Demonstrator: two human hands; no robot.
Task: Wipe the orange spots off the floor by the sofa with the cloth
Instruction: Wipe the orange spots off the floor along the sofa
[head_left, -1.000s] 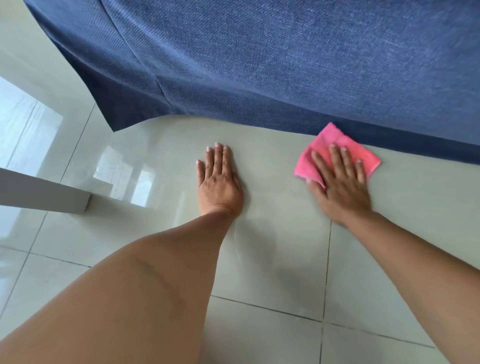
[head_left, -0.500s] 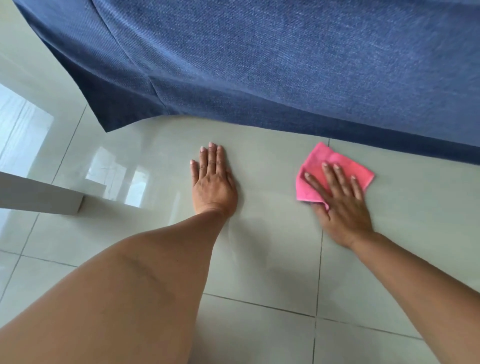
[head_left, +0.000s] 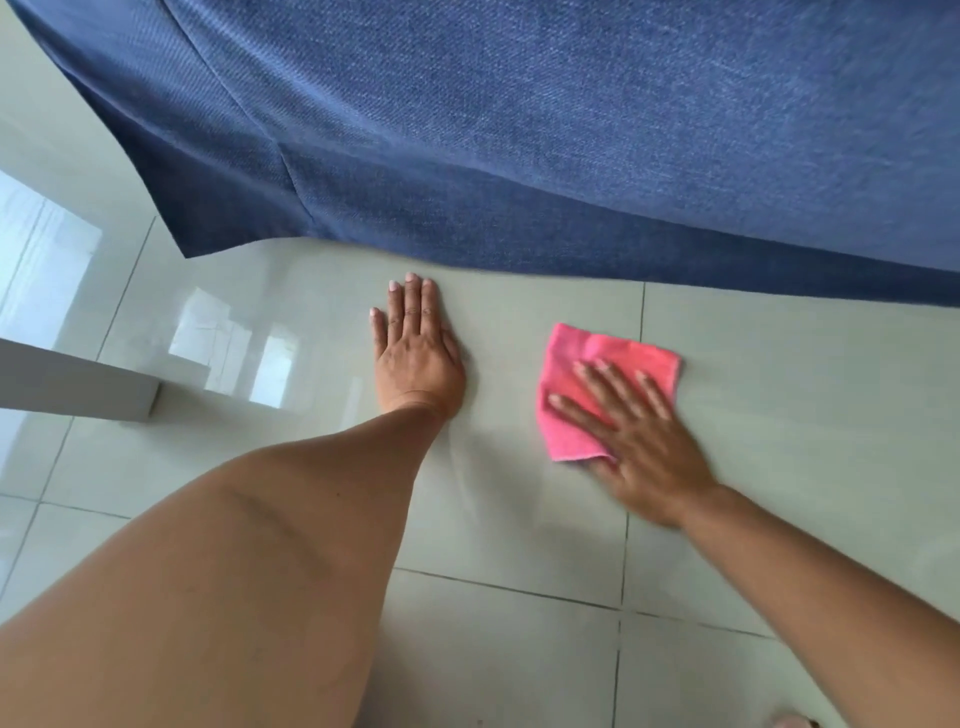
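Note:
A pink cloth (head_left: 576, 374) lies flat on the glossy pale tile floor (head_left: 779, 426), a little in front of the blue sofa (head_left: 571, 130). My right hand (head_left: 636, 441) presses down on the cloth with its fingers spread across it, and it looks blurred. To the left of the cloth, my left hand (head_left: 415, 353) rests flat on the floor, fingers together, holding nothing. No orange spots show on the tiles around the cloth; whatever lies under the cloth is hidden.
The sofa's lower edge runs across the view just beyond both hands. A white furniture leg (head_left: 78, 384) stands on the floor at the left. Dark grout lines cross the tiles near my right forearm.
My right hand has slid the cloth back from the sofa's edge toward me and slightly left. My left hand has stayed planted on the floor.

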